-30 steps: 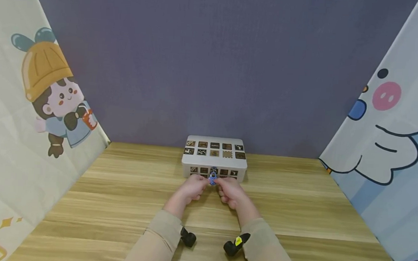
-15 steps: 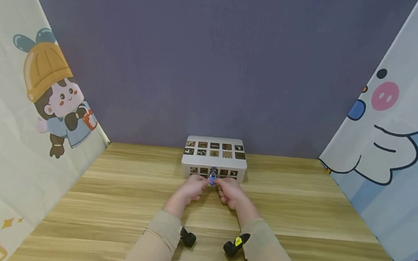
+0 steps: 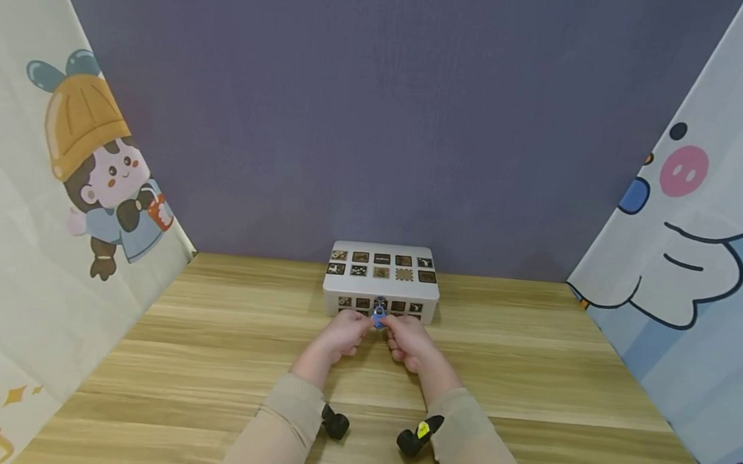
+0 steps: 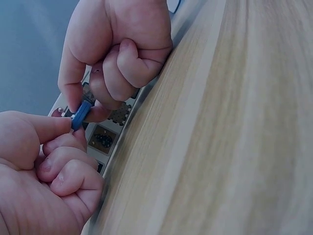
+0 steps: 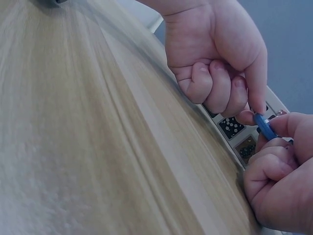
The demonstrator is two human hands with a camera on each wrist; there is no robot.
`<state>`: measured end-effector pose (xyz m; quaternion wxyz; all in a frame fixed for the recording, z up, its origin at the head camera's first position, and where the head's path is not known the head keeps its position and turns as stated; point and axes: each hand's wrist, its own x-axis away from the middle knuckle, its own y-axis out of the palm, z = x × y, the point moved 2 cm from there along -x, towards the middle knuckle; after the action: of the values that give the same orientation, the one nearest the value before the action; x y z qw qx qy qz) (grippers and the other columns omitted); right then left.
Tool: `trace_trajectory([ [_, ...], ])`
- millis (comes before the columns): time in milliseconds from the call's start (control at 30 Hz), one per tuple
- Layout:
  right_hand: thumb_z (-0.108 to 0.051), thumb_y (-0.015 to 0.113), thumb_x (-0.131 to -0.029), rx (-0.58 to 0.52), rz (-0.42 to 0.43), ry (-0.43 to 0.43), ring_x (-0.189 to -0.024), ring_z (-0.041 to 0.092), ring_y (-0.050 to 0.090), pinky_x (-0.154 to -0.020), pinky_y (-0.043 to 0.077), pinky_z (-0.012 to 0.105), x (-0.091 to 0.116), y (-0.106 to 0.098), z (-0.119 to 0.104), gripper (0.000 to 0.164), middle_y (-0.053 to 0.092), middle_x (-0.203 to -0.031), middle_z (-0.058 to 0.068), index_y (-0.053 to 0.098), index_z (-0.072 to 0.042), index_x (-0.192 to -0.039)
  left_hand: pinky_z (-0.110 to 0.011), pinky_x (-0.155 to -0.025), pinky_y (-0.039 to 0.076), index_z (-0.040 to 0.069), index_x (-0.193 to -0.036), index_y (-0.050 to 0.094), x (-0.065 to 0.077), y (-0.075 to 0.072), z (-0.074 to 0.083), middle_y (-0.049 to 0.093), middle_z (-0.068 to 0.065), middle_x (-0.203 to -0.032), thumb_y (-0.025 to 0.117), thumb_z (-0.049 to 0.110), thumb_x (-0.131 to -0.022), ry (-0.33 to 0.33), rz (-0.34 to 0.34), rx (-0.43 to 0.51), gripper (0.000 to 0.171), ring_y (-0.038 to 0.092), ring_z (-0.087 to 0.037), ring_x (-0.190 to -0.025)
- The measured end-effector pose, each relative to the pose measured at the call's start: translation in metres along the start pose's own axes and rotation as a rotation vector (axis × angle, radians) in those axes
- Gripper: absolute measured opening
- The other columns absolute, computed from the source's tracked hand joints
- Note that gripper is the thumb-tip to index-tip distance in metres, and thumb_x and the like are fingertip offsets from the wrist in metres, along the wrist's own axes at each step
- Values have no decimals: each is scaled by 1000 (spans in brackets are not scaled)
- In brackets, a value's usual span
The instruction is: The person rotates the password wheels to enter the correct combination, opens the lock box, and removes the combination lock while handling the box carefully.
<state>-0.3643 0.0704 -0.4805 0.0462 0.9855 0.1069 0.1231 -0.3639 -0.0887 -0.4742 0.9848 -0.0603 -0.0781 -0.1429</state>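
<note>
A small blue padlock [image 3: 378, 320] hangs at the front of a white box [image 3: 381, 286], just below its metal latch [image 3: 380, 301]. My left hand [image 3: 344, 331] pinches the padlock's left side between thumb and forefinger. From the other side my right hand [image 3: 412, 341] pinches it the same way. In the left wrist view the padlock [image 4: 80, 116] shows edge-on between both thumbs. The remaining fingers of each hand are curled into the palm. Fingertips cover much of the padlock [image 5: 264, 126] in the right wrist view.
Small dark and brown picture squares decorate the box, which stands on a wood-grain table [image 3: 528, 383] near the grey-blue back wall [image 3: 378, 119]. Cartoon-printed white cloth [image 3: 19, 253] hangs at the left, and a pale blue cartoon sheet [image 3: 713, 281] at the right.
</note>
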Motion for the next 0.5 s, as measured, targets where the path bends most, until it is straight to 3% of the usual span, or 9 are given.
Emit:
trace_trajectory([
  [300, -20, 59, -97, 16, 3, 8, -43, 4, 28, -37, 25, 19, -1, -1, 0, 27, 36, -55, -7, 60, 7, -102, -19, -42, 27, -10, -104, 62, -1, 1, -1, 35, 8, -58, 55, 19, -103, 3, 4, -8, 29, 30, -6, -48],
  [500, -20, 57, -97, 30, 0, 10, -43, 4, 28, -37, 25, 19, -1, -2, 0, 25, 36, -55, -7, 59, 5, -98, -19, -41, 26, -9, -99, 61, -2, 1, -1, 35, 8, -57, 55, 17, -103, 2, -2, 5, 27, 29, -6, -47],
])
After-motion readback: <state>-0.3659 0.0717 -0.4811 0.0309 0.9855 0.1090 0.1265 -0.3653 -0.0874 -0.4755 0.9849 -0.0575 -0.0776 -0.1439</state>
